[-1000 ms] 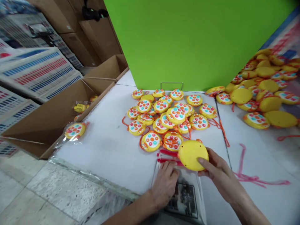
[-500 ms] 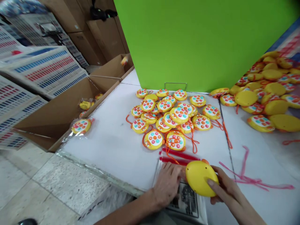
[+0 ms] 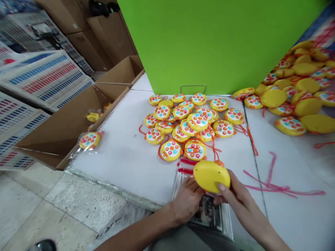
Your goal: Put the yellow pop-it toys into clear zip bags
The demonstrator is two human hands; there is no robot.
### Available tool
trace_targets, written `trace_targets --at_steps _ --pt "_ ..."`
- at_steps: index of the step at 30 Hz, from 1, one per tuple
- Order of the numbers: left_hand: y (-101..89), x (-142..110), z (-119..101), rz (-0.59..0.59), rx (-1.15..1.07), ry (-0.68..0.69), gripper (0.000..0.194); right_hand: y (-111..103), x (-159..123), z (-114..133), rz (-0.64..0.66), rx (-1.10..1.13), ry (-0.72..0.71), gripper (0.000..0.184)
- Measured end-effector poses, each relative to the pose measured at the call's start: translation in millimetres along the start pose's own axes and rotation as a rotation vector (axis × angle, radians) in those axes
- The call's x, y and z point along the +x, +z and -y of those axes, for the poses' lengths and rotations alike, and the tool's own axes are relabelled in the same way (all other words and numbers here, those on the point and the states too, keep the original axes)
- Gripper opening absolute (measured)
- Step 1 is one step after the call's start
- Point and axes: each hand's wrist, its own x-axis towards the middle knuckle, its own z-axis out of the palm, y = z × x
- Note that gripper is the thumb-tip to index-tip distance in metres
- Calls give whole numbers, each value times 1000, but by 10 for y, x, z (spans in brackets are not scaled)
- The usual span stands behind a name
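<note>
My right hand (image 3: 237, 200) grips a round yellow toy (image 3: 211, 176) with its plain back up, just above a stack of clear zip bags with red strips (image 3: 201, 209). My left hand (image 3: 186, 202) rests on that stack, fingers bent at the top bag's mouth and touching the toy's lower edge. Beyond them lies a cluster of several yellow toys with coloured buttons and orange cords (image 3: 188, 122) on the white table (image 3: 125, 160).
A bigger heap of the same toys (image 3: 295, 87) lies at the right. One bagged toy (image 3: 89, 140) sits at the table's left edge by an open cardboard box (image 3: 60, 129) holding more. A green board (image 3: 217, 45) stands behind. Pink marks (image 3: 274, 186) streak the table.
My right hand carried the yellow toy down toward the bags, then up and left a little. My left hand stayed on the bag stack.
</note>
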Motion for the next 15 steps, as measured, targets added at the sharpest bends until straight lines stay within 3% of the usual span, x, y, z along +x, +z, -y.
trace_targets --at_steps 4,8,10,12,15 --pt "-102 -31 -70 35 86 28 20 44 71 -130 -39 -453 -131 51" --pt "-404 -77 -114 -95 -22 -32 19 -38 37 -252 -20 -591 -105 47" --pt "-587 -104 -101 -224 -119 -157 19 -65 20 -270 -13 -603 -89 46" --pt "-708 -108 -83 -290 -240 -366 19 -74 17 -267 -16 -605 -87 45" --pt "-705 -40 -73 -176 -439 -577 18 -73 43 -254 4 -602 -112 43"
